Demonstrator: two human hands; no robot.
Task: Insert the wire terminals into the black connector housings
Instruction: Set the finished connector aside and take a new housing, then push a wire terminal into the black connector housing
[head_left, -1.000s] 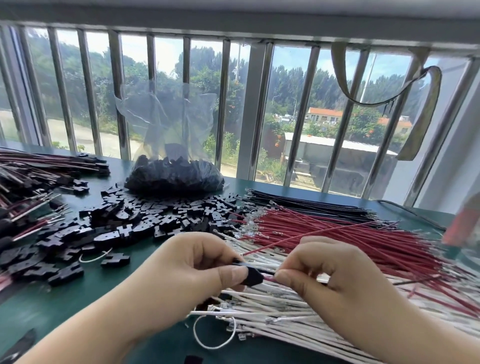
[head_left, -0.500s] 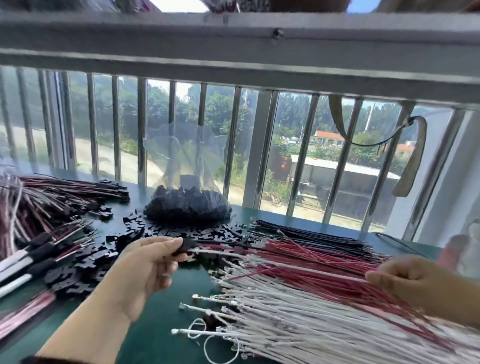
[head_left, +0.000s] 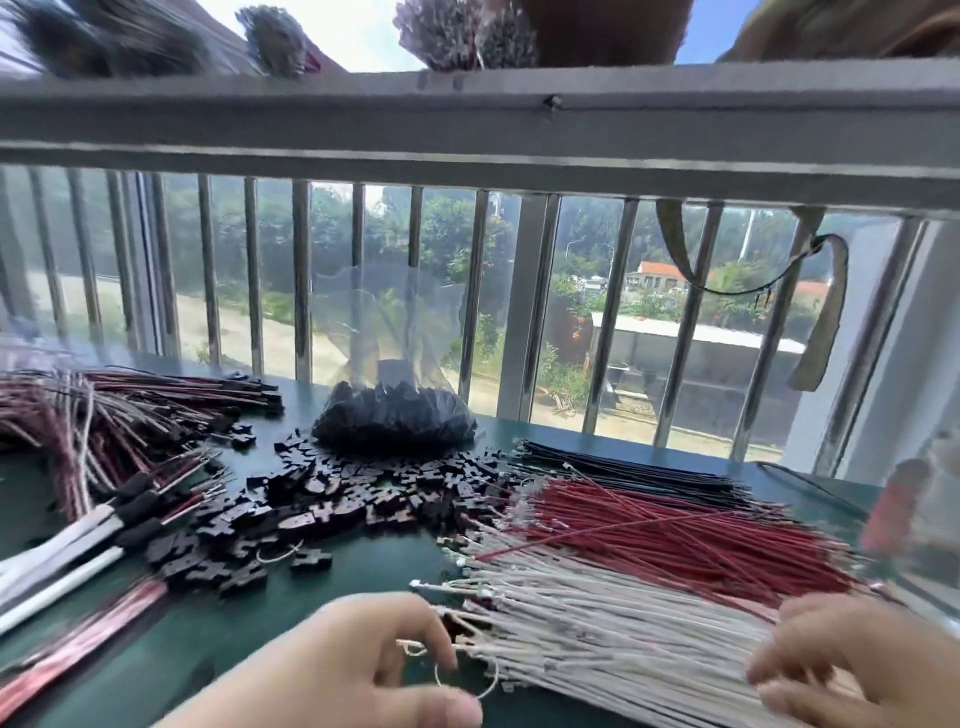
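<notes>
left hand (head_left: 358, 670) fingers loosely curled, right hand (head_left: 852, 665) spread

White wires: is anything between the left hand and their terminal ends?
Nothing visible. The left hand sits right at the terminal ends of the white wires; only a thin wire loop lies beside its fingers.

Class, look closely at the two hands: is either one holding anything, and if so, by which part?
Neither clearly holds anything. The left hand hovers, fingers loosely bent, at the terminal ends of the white wires; the right hand rests open on their far end. Blur hides any fine pinch.
</notes>
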